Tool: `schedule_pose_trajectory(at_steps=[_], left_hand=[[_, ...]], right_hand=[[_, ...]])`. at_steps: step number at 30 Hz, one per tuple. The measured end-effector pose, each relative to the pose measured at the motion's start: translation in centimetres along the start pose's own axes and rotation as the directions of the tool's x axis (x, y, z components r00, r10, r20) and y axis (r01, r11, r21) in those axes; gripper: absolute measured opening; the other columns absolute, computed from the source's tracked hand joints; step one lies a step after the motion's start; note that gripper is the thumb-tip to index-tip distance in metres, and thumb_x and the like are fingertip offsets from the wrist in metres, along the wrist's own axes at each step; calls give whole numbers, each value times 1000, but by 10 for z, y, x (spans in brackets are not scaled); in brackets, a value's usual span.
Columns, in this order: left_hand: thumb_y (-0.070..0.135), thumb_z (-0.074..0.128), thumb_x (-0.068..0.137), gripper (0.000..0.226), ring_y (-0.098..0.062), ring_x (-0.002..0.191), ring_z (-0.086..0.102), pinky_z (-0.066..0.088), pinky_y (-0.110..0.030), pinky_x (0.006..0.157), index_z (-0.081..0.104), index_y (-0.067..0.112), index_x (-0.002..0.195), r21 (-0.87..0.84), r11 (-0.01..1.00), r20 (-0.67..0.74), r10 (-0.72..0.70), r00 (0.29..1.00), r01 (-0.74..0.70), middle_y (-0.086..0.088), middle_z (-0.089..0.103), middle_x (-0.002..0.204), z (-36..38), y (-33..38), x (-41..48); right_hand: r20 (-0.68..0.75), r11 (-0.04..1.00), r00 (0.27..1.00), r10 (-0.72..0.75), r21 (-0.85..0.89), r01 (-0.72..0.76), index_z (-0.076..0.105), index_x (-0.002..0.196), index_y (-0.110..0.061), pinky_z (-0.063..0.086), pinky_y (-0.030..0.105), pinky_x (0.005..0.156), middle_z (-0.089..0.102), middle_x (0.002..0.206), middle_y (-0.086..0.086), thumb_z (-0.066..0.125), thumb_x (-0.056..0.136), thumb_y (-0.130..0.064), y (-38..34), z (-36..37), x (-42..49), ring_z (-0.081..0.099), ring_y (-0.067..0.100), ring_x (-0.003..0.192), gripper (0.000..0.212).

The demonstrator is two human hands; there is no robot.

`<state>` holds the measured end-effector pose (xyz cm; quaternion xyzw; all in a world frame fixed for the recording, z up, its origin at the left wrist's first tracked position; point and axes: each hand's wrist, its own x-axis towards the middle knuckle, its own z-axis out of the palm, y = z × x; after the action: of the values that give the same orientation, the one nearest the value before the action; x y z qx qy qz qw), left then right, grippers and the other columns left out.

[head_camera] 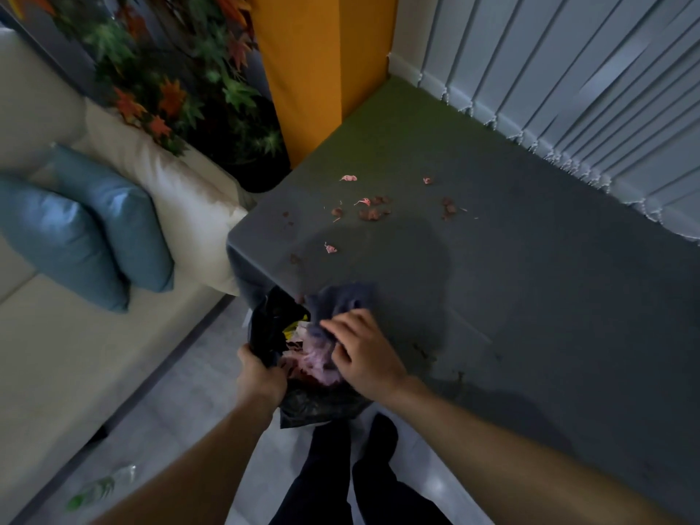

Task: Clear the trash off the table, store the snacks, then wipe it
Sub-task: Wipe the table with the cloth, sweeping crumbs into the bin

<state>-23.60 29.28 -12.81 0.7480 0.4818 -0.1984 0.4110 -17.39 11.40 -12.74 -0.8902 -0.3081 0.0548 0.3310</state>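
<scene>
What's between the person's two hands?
Head view: the open mouth of a black plastic trash bag holding pinkish trash, gripped by the left hand; the right hand holds a blue-grey cloth.

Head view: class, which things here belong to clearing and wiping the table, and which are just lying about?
Job in hand: table; scraps on it; black bag, gripped by the left hand; cloth under the right hand.
Lying about: plastic bottle on the floor; blue cushions; sofa; plant; blinds.
</scene>
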Motion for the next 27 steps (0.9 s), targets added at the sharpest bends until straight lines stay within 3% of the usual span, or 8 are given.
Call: schedule_pose_trajectory(at_steps=[2, 4, 8, 11, 15, 20, 25, 27], left_hand=[[10, 51, 92, 53, -35, 93, 55, 54, -45, 76, 25, 16, 138, -3, 1000, -3, -2, 1000, 2, -18, 53, 110, -1, 1, 0], [12, 53, 92, 52, -38, 97, 56, 54, -47, 80, 26, 15, 137, -10, 1000, -11, 5, 1000, -5, -22, 54, 116, -4, 1, 0], [17, 54, 94, 54, -36, 96, 53, 53, -47, 81, 26, 15, 140, -21, 1000, -33, -10, 999, 9, -24, 54, 122, -10, 1, 3], [15, 55, 94, 52, -40, 100, 56, 54, -51, 85, 27, 14, 138, -52, 998, -76, -24, 997, 20, -25, 55, 122, -16, -1, 6], [18, 55, 95, 50, -43, 104, 56, 52, -53, 87, 29, 14, 137, -84, 996, -121, -39, 992, 29, -26, 55, 124, -25, -2, 13], [18, 55, 95, 54, -43, 108, 55, 51, -53, 89, 27, 17, 140, -87, 996, -137, -37, 990, 25, -24, 54, 127, -33, 5, 25], [18, 54, 95, 57, -30, 92, 49, 45, -41, 72, 25, 20, 144, -77, 997, -124, -21, 992, 12, -23, 53, 128, -37, 7, 36], [16, 53, 94, 57, -30, 91, 48, 45, -41, 72, 26, 20, 144, -75, 997, -119, -19, 993, 10, -23, 54, 127, -37, 7, 39]], right_hand=[[-14, 996, 996, -86, 25, 86, 64, 121, -3, 43, 38, 101, 62, 111, 11, 52, 86, -11, -3, -2, -2, 53, 32, 105, 38], [-112, 996, 991, -78, 43, 84, 65, 119, -3, 44, 38, 101, 62, 110, 10, 55, 84, -7, 2, -9, 3, 53, 31, 104, 36], [-377, 976, 901, 214, 38, -216, 64, 121, -2, 44, 42, 97, 61, 112, 13, 58, 78, 2, 30, -36, 28, 51, 32, 105, 43], [-337, 912, 861, 380, -22, -411, 63, 123, 1, 41, 52, 99, 55, 118, 18, 61, 77, 0, 47, -43, 35, 46, 40, 113, 46], [-298, 783, 777, 555, -128, -609, 65, 116, -21, 35, 54, 98, 45, 135, 9, 66, 77, -19, 53, -38, 36, 34, 39, 124, 39], [-320, 882, 838, 443, -14, -472, 65, 95, -9, 41, 42, 89, 56, 105, 11, 60, 81, -2, 55, -45, 48, 46, 36, 103, 16], [-498, 878, 734, 462, 139, -458, 59, 109, 1, 42, 42, 94, 54, 111, 22, 58, 81, 3, 74, -76, 97, 50, 38, 105, 28], [-518, 860, 699, 493, 172, -480, 55, 120, 2, 35, 33, 101, 51, 120, 23, 53, 83, 2, 83, -85, 121, 47, 36, 113, 37]])
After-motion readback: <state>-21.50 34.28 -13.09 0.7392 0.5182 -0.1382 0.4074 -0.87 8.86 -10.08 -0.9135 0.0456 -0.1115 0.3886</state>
